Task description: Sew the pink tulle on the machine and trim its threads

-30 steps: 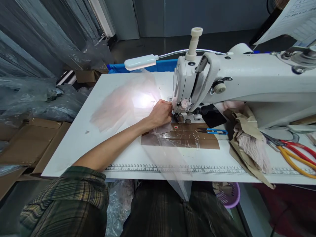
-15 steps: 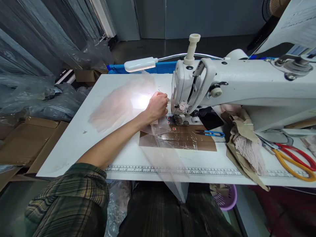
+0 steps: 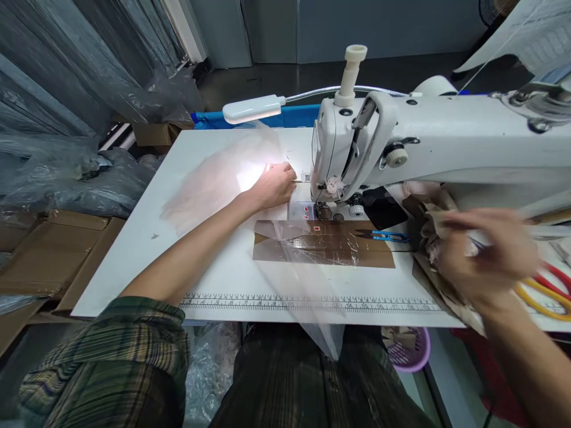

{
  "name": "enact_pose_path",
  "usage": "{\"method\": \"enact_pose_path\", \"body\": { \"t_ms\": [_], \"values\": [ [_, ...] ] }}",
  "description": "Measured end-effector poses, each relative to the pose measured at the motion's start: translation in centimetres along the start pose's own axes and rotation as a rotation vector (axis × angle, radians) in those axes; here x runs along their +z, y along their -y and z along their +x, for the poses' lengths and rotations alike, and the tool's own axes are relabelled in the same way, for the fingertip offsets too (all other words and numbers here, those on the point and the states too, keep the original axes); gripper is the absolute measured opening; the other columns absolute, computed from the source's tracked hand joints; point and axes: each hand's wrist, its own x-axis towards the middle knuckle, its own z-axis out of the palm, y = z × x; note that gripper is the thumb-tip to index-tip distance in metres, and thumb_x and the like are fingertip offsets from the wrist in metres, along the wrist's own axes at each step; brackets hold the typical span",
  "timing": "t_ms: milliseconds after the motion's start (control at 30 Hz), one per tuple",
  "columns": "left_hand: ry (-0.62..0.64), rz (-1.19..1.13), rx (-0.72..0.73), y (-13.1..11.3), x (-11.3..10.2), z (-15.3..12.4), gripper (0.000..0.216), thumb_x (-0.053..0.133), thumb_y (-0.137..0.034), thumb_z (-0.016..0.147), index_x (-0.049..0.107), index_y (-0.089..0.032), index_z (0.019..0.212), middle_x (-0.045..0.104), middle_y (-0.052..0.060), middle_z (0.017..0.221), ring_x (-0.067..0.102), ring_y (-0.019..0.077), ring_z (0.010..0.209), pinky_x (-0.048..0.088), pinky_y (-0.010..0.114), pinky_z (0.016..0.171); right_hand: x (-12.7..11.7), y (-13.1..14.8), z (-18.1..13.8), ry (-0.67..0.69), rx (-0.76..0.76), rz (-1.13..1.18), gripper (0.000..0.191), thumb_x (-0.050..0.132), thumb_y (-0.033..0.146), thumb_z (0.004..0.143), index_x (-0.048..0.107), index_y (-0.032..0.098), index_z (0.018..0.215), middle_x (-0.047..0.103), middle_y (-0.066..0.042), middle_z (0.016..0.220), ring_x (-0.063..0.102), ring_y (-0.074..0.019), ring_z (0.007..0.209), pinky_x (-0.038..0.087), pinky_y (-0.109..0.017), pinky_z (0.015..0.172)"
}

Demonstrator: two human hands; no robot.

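Crowding the right hand (image 3: 488, 255) — scissors (image 3: 542, 291), snips (image 3: 388, 236), sewing machine (image 3: 401, 148)

The left hand (image 3: 273, 185) rests on the white table (image 3: 147, 249) at the sewing machine's (image 3: 357, 148) nine o'clock, fingers curled at sheer fabric (image 3: 214, 184) under the lamp (image 3: 254, 109). The right hand (image 3: 486, 252), blurred, hovers at three o'clock over a crumpled brown paper pile (image 3: 435, 223), beside orange-handled scissors (image 3: 537, 300). Blue-handled snips (image 3: 388, 236) lie on a brown sheet (image 3: 323, 249) at the needle's six o'clock.
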Motion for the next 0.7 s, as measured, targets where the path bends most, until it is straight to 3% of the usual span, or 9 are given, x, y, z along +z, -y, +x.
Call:
{"method": "enact_pose_path", "body": {
  "t_ms": [67, 167, 267, 333, 500, 700],
  "values": [
    [-0.054, -0.023, 0.013, -0.4, -0.6, -1.0, 0.026, 0.046, -0.018, 0.088, 0.063, -0.014, 0.109, 0.060, 0.014, 0.115, 0.057, 0.0265, 0.099, 0.044, 0.039, 0.083, 2.9, 2.2, -0.3, 0.155, -0.123, 0.153, 0.023, 0.054, 0.011, 0.089, 0.067, 0.023, 0.105, 0.067, -0.008, 0.089, 0.064, -0.0204, 0.077, 0.051, -0.035, 0.066],
    [-0.118, 0.013, -0.013, -1.7, -1.1, -2.9, 0.024, 0.046, -0.021, 0.093, 0.064, -0.014, 0.106, 0.062, 0.014, 0.112, 0.057, 0.0273, 0.098, 0.042, 0.042, 0.084, 7.2, 5.0, -0.3, 0.437, -0.177, 0.283, 0.028, 0.050, 0.014, 0.090, 0.066, 0.017, 0.112, 0.066, -0.012, 0.102, 0.063, -0.0242, 0.091, 0.051, -0.039, 0.078],
    [-0.054, 0.044, -0.011, -3.8, -0.9, -5.2, 0.027, 0.042, -0.027, 0.096, 0.066, -0.014, 0.099, 0.066, 0.013, 0.108, 0.059, 0.0269, 0.093, 0.039, 0.045, 0.085, 9.7, 5.9, 0.1, 0.594, -0.195, 0.277, 0.040, 0.048, 0.017, 0.091, 0.060, 0.017, 0.129, 0.061, -0.014, 0.109, 0.057, -0.0255, 0.094, 0.049, -0.040, 0.080],
    [0.022, 0.025, 0.009, -5.0, -0.6, -6.4, 0.031, 0.043, -0.034, 0.097, 0.064, -0.015, 0.109, 0.065, 0.013, 0.118, 0.058, 0.0286, 0.100, 0.038, 0.048, 0.090, 10.2, 5.9, 0.4, 0.668, -0.223, 0.263, 0.040, 0.048, 0.018, 0.091, 0.061, 0.021, 0.129, 0.058, -0.014, 0.108, 0.055, -0.0261, 0.095, 0.047, -0.041, 0.079],
    [0.098, -0.038, 0.049, -5.6, 0.7, -6.5, 0.043, 0.039, -0.037, 0.098, 0.050, -0.019, 0.135, 0.051, 0.014, 0.141, 0.049, 0.0322, 0.121, 0.029, 0.057, 0.104, 10.0, 5.6, 0.1, 0.660, -0.161, 0.235, 0.035, 0.049, 0.021, 0.092, 0.066, 0.020, 0.123, 0.055, -0.015, 0.110, 0.053, -0.0281, 0.096, 0.047, -0.045, 0.082],
    [0.095, -0.089, 0.151, -3.8, 1.5, -3.9, 0.036, 0.039, -0.033, 0.097, 0.060, -0.016, 0.121, 0.062, 0.014, 0.115, 0.053, 0.0298, 0.109, 0.029, 0.056, 0.105, 10.6, 5.5, -0.5, 0.579, -0.025, 0.270, 0.037, 0.049, 0.028, 0.096, 0.064, 0.017, 0.127, 0.057, -0.017, 0.106, 0.055, -0.0297, 0.097, 0.052, -0.046, 0.082]
  ]
}}
